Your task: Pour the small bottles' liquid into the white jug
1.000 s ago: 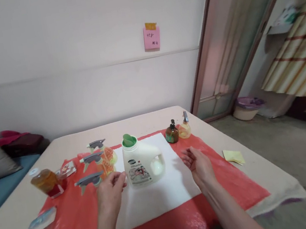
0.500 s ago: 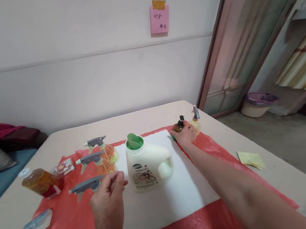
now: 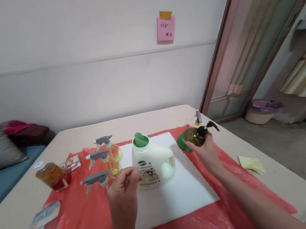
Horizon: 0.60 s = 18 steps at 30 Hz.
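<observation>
Amber plastic up in the air: the right hand (image 3: 207, 151) has its fingers wrapped round a small pump bottle (image 3: 194, 137), tipped on its side, green base pointing to nine o'clock, black pump head poking out at three o'clock. It hangs clear of the red sheet (image 3: 71, 219), just off the far right corner of the white mat (image 3: 179, 196).

Dead centre on that mat stands a white detergent jug (image 3: 154, 164), upright, green cap on top, handle to the right. The left hand (image 3: 122, 193) hovers at the jug's seven o'clock, fingers loosely curled, fingertips close to the label; contact I cannot tell, and nothing sits in the palm.

Out at nine o'clock from the jug, three spray bottles (image 3: 103, 166) with grey triggers cluster on the red sheet. Further left, a squat bottle of amber liquid (image 3: 51, 175) with a white cap. At twelve o'clock of the held bottle, another grey spray head (image 3: 198, 116) peeks up. Yellow paper (image 3: 252, 164) lies on the bare table (image 3: 148, 121) at four o'clock of the right hand.
</observation>
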### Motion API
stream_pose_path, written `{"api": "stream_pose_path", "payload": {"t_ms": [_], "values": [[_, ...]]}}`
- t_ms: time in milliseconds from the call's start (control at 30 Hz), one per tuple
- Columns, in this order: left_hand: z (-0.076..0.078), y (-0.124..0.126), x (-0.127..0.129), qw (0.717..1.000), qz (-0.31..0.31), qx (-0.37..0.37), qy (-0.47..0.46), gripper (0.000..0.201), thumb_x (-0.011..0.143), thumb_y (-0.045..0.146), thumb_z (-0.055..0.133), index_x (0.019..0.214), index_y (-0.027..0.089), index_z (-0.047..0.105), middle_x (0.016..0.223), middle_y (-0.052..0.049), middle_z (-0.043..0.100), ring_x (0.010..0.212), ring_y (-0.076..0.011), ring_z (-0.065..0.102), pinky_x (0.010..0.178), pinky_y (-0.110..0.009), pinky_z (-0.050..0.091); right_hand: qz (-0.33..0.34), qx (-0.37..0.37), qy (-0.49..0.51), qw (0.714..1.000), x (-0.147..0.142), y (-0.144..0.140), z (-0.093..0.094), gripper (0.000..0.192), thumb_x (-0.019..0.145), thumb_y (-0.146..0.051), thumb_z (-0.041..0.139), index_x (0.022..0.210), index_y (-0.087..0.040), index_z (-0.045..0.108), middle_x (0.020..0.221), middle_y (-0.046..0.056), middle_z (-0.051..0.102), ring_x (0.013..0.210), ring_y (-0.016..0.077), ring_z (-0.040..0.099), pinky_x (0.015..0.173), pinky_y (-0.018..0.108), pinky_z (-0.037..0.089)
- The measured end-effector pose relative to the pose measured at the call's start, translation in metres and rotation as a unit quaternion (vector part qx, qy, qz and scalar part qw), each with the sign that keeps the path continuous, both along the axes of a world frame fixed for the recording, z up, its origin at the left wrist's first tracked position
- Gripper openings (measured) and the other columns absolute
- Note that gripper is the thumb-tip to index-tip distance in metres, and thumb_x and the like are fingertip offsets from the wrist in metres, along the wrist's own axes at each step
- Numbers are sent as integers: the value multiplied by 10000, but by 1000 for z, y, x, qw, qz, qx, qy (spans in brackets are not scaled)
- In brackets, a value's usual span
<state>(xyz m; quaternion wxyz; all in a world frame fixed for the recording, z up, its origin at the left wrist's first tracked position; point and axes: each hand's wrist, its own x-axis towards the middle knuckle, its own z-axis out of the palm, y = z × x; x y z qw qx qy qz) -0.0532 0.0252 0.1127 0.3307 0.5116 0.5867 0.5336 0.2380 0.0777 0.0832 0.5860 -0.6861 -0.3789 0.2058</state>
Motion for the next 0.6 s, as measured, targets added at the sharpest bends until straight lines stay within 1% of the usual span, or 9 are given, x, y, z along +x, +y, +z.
{"api": "stream_pose_path", "payload": {"t_ms": [67, 133, 200, 267, 333, 400, 467, 533, 600], "values": [[4, -4, 5, 999, -45, 3, -5, 259, 831, 467, 683, 831, 222, 767, 734, -36, 758, 747, -226, 727, 734, -303, 561, 73, 98, 41, 992, -7, -38, 18, 957, 573, -323, 924, 1396, -252, 441, 1405, 122, 606, 1263, 299, 598, 1068, 426, 472], [9, -10, 11, 994, -106, -11, -28, 259, 829, 456, 700, 858, 209, 771, 757, -55, 761, 774, -244, 733, 746, -319, 568, 134, 116, 70, 982, -22, -71, 37, 890, 554, -268, 938, 1334, -266, 509, 1362, 105, 635, 1253, 305, 601, 1046, 426, 491], [15, -18, 18, 984, -160, -12, -81, 321, 811, 448, 744, 1009, 197, 773, 933, -91, 786, 944, -279, 742, 849, -345, 574, 204, 75, 88, 972, -43, -95, 57, 807, 517, -201, 946, 1250, -261, 613, 1286, 93, 681, 1235, 330, 607, 1052, 435, 484], [23, -27, 22, 967, -207, 4, -150, 577, 726, 419, 842, 1246, 208, 708, 1227, -117, 743, 1205, -317, 671, 1006, -370, 535, 256, 25, 89, 962, -67, -110, 74, 769, 457, -152, 956, 1174, -265, 698, 1199, 82, 722, 1186, 359, 625, 1051, 463, 482], [30, -34, 22, 950, -251, 3, -189, 842, 594, 348, 931, 1371, 233, 628, 1356, -110, 681, 1289, -345, 615, 1041, -383, 521, 306, 8, 64, 950, -89, -116, 83, 738, 463, -138, 947, 1152, -301, 737, 1181, 68, 737, 1150, 369, 639, 1047, 494, 486], [35, -37, 16, 940, -281, -26, -190, 841, 560, 304, 942, 1341, 238, 637, 1226, -91, 728, 1156, -346, 675, 932, -385, 572, 351, 12, 56, 935, -104, -115, 82, 767, 491, -135, 939, 1199, -343, 731, 1266, 59, 719, 1203, 374, 624, 1072, 516, 478], [37, -37, 6, 938, -278, -33, -203, 735, 595, 348, 930, 1270, 223, 668, 1074, -74, 752, 1022, -331, 708, 845, -380, 589, 393, 21, 106, 913, -111, -110, 72, 884, 497, -149, 951, 1309, -362, 676, 1403, 62, 660, 1336, 377, 560, 1134, 521, 439], [35, -35, -6, 936, -248, -3, -250, 739, 591, 460, 938, 1237, 210, 679, 1079, -90, 750, 1021, -341, 709, 855, -392, 588, 417, 31, 197, 887, -113, -102, 57, 962, 533, -240, 979, 1409, -358, 599, 1508, 80, 588, 1441, 360, 485, 1176, 500, 405], [31, -34, -13, 927, -221, 28, -303, 842, 545, 592, 938, 1245, 204, 674, 1133, -121, 740, 1042, -360, 705, 856, -397, 591, 408, 17, 291, 865, -115, -97, 42, 839, 648, -437, 946, 1403, -335, 597, 1498, 109, 600, 1409, 339, 534, 1115, 453, 470]]}}
